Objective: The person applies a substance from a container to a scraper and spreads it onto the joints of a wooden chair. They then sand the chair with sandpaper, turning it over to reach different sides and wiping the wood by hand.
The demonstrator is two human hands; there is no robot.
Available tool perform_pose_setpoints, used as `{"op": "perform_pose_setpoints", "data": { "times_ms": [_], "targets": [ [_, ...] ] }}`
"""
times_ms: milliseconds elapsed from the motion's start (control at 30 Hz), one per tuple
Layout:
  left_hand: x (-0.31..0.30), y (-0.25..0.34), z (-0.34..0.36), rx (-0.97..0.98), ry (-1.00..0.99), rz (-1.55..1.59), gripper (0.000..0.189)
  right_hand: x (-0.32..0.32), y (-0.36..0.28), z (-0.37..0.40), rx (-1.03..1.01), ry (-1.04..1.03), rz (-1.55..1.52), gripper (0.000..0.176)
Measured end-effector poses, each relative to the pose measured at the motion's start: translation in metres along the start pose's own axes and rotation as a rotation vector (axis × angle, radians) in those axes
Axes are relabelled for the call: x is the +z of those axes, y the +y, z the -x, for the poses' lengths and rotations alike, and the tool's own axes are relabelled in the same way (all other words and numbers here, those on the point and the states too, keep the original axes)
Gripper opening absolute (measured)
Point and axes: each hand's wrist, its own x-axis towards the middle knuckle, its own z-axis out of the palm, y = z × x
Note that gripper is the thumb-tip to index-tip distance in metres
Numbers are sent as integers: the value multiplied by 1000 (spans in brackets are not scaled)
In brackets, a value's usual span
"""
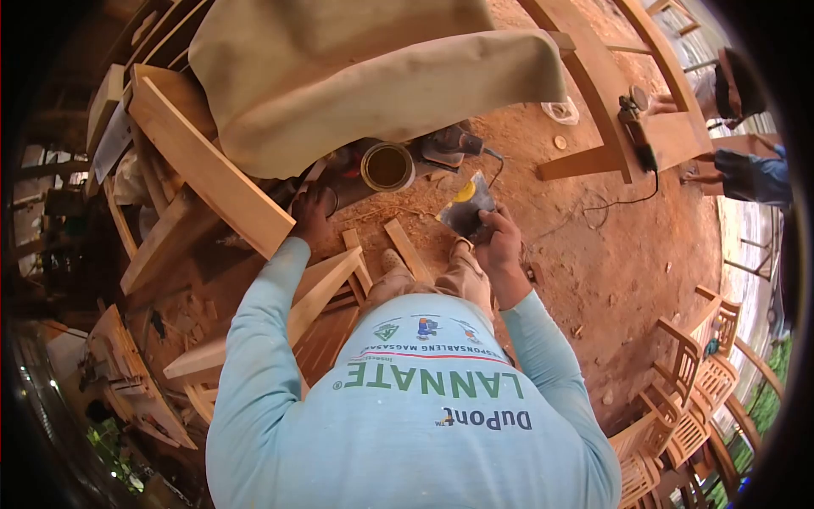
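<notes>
the right hand [500,242], just right of the frame's middle, has its grip closed on the lower edge of a dark sandpaper sheet [466,208], held above the red dirt floor [593,254]. the sheet looks light and floppy, gritty on 1 face and unlikely to slip. it is best pinched at an edge, since crushing would crease it. the left hand [312,219], left of middle, lies against the end of a pale wooden rail [212,174]; i cannot tell whether its grip is closed. an open tin [387,166] and a power sander [449,146] sit just above.
</notes>
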Motion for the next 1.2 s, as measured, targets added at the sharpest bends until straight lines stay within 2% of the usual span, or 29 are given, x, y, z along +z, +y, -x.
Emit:
{"op": "perform_pose_setpoints", "data": {
  "times_ms": [200,267,400,500,600,700,800,1100,1200],
  "targets": [
    [-5,0,-2,-15,110,106,89,-4,-3,3,42,6,-20,23],
    [-18,18,4,-54,96,125,91,-7,-5,4,44,12,-17,24],
    [-62,75,18,-142,56,403,92,-2,-13,12,26,39,-5,25],
    [-104,115,9,77,337,400,88,-7,-16,11,27,30,-15,26],
    [-112,137,-22,64,373,551,81,-9,-17,11,24,29,-26,25],
    [-118,150,-49,3,384,370,75,-12,-19,9,21,18,-25,25],
    [-118,155,-61,-36,283,284,71,-16,-23,8,4,11,-29,25],
    [-114,156,-63,-7,220,138,73,-26,-19,7,-33,44,-29,24],
    [-114,170,-68,-6,261,293,74,-17,-26,12,-18,24,-42,25]
  ]
}}
